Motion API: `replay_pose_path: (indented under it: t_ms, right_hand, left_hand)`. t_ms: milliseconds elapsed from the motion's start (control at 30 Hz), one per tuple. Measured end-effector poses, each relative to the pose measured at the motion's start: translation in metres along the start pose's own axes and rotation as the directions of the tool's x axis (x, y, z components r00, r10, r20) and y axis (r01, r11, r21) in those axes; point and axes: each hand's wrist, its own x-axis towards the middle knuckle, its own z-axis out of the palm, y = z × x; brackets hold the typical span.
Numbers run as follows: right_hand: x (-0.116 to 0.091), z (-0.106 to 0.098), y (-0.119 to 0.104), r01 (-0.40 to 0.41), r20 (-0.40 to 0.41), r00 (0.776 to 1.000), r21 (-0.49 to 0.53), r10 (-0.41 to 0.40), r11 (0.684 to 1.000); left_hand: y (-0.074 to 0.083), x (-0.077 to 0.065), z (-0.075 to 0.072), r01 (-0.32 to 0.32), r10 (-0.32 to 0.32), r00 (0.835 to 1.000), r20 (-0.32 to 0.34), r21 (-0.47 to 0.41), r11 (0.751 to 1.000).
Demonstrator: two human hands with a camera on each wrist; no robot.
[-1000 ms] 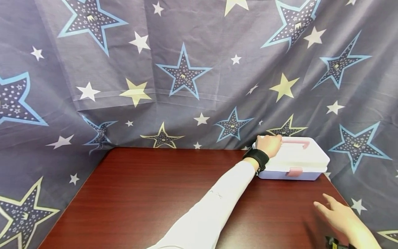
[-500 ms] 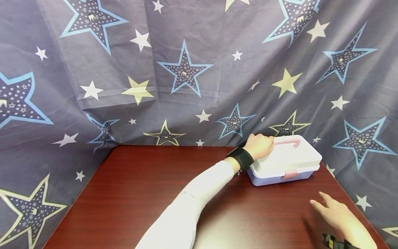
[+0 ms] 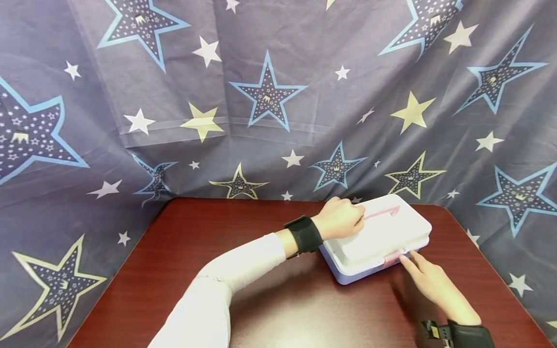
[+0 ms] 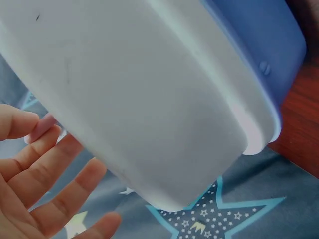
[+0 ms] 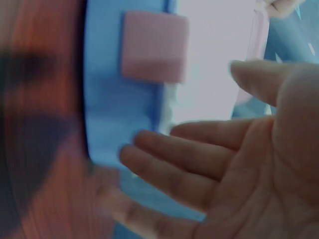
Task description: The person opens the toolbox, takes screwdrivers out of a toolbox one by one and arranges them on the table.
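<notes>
White-lidded blue box [image 3: 389,237], 1 pc., nr. far R corner of desk [image 3: 209,237]. L hand [image 3: 341,219] pinching pink handle [image 3: 394,210] off-ctr.; R hand [image 3: 431,281] relaxed, beside latch [image 3: 392,259]. Risk: uneven grip may skew box.

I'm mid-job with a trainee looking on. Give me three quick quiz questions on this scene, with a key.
1. True or false: the white lid stands wide open.
2. What does the left hand grip?
A) the table edge
B) the pink handle
C) the star-patterned cloth
3. Fill in: the ____ hand is nearer the pink latch.

Key:
1. False; it sits down on the blue base.
2. B.
3. Right; the right hand has its fingers beside the latch.
</notes>
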Motion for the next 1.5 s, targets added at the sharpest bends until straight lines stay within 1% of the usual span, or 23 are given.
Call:
replay_pose_path:
  t_ms: [133,267,367,467,600,700,800,900,967,1067,1200,1300,1367,1433,1500]
  right_hand:
    - [0.007,0.010,-0.017,0.029,-0.008,1.000,0.047,-0.029,0.998]
    - [0.014,0.015,-0.029,0.060,0.006,0.998,0.067,-0.061,0.996]
    - [0.020,0.018,-0.036,0.086,0.023,0.996,0.072,-0.088,0.994]
    - [0.026,0.021,-0.042,0.101,0.046,0.993,0.087,-0.106,0.991]
    - [0.032,0.024,-0.050,0.122,0.100,0.986,0.129,-0.135,0.984]
    - [0.037,0.026,-0.055,0.159,0.134,0.974,0.160,-0.181,0.974]
    - [0.041,0.029,-0.060,0.205,0.162,0.958,0.189,-0.236,0.960]
    - [0.045,0.032,-0.062,0.237,0.184,0.942,0.226,-0.281,0.945]
    - [0.049,0.034,-0.063,0.249,0.193,0.935,0.244,-0.299,0.937]
    - [0.056,0.034,-0.065,0.255,0.206,0.928,0.255,-0.310,0.933]
    - [0.060,0.033,-0.068,0.232,0.224,0.931,0.247,-0.288,0.941]
    - [0.060,0.033,-0.071,0.235,0.230,0.928,0.253,-0.294,0.939]
    - [0.057,0.033,-0.073,0.255,0.223,0.924,0.245,-0.310,0.935]
    - [0.055,0.035,-0.073,0.277,0.213,0.921,0.237,-0.328,0.931]
    - [0.053,0.037,-0.071,0.292,0.192,0.922,0.227,-0.336,0.929]
  left_hand:
    - [0.000,-0.021,-0.014,-0.033,0.033,0.999,0.002,0.014,0.999]
    - [0.002,-0.039,-0.025,-0.062,0.061,0.998,0.013,0.071,0.996]
    - [0.007,-0.052,-0.032,-0.067,0.067,0.998,0.009,0.114,0.991]
    - [0.013,-0.064,-0.041,-0.048,0.048,0.999,0.005,0.138,0.989]
    - [0.022,-0.081,-0.052,0.009,-0.008,1.000,-0.006,0.151,0.989]
    - [0.028,-0.095,-0.058,0.084,-0.082,0.996,-0.023,0.150,0.985]
    - [0.036,-0.109,-0.065,0.167,-0.163,0.986,-0.044,0.148,0.975]
    - [0.044,-0.120,-0.071,0.239,-0.234,0.971,-0.047,0.155,0.959]
    - [0.048,-0.125,-0.074,0.271,-0.266,0.963,-0.051,0.166,0.948]
    - [0.050,-0.129,-0.078,0.297,-0.294,0.955,-0.040,0.181,0.938]
    - [0.045,-0.129,-0.081,0.303,-0.302,0.953,-0.036,0.190,0.934]
    - [0.038,-0.129,-0.081,0.307,-0.306,0.951,-0.032,0.165,0.937]
    - [0.034,-0.131,-0.082,0.310,-0.310,0.951,-0.021,0.140,0.940]
    - [0.030,-0.132,-0.082,0.315,-0.317,0.948,0.001,0.112,0.942]
    - [0.027,-0.134,-0.083,0.317,-0.321,0.947,0.026,0.092,0.944]
